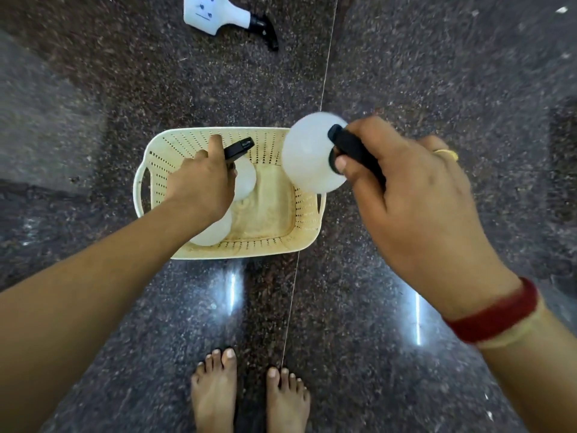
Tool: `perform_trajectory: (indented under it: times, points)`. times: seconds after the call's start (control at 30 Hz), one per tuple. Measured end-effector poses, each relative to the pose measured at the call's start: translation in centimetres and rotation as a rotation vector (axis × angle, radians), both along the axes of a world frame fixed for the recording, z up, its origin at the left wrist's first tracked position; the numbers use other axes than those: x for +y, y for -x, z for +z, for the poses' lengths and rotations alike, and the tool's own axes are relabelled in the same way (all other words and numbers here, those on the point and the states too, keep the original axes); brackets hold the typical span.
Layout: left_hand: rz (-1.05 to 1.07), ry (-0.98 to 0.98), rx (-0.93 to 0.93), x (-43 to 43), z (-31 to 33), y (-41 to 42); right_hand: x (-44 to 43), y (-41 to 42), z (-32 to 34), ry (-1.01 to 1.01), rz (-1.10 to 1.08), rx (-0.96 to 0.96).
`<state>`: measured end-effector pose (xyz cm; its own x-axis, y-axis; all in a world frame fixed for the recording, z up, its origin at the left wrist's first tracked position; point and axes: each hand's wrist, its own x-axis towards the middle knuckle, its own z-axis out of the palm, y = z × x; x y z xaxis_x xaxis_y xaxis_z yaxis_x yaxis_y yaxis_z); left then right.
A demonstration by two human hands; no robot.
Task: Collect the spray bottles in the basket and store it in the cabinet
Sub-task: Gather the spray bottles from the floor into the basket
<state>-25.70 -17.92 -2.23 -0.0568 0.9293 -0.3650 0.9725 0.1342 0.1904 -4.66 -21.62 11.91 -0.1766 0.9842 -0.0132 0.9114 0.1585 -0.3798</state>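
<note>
**Two bottles going in, one left on the floor**

Our left hand (201, 179) is wrapped around the black trigger head of a round translucent-white plastic spray bottle (245, 178), down inside the cream perforated plastic basket (307, 214). Under that wrist sits another white bottle (212, 231), partly hidden. Our right hand (402, 189) is clenched on the black trigger neck of a second round white bottle (307, 154), hanging over the basket's rim on the right-hand side. A flat white spray bottle with black nozzle (229, 18) lies on the dark speckled stone floor (437, 73), well ahead of both hands.

Bottles look light, probably near empty; smooth bodies, so slippery. Neck grip is the safe hold. Basket looks stiff; take it by the side handles.
</note>
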Motion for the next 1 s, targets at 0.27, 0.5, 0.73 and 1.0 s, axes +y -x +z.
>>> perform_trajectory:
  times: [0.27, 0.5, 0.73, 1.0]
  points:
    - [0.069, 0.011, -0.054, -1.0, -0.5, -1.2, -0.3, 3.0, -8.5, 0.346, 0.119, -0.09]
    - [0.074, -0.017, -0.085, -0.9, -0.9, -0.6, 0.5, 5.3, -12.8, 0.358, 0.388, -0.357]
    - [0.039, -0.082, 0.01, -0.6, -1.2, 0.2, 4.8, 4.7, -12.8, 0.592, 0.486, -0.295]
    - [-0.039, -0.075, 0.046, -0.5, -1.0, 1.9, 3.8, 6.5, -12.8, 0.518, 0.676, -0.374]
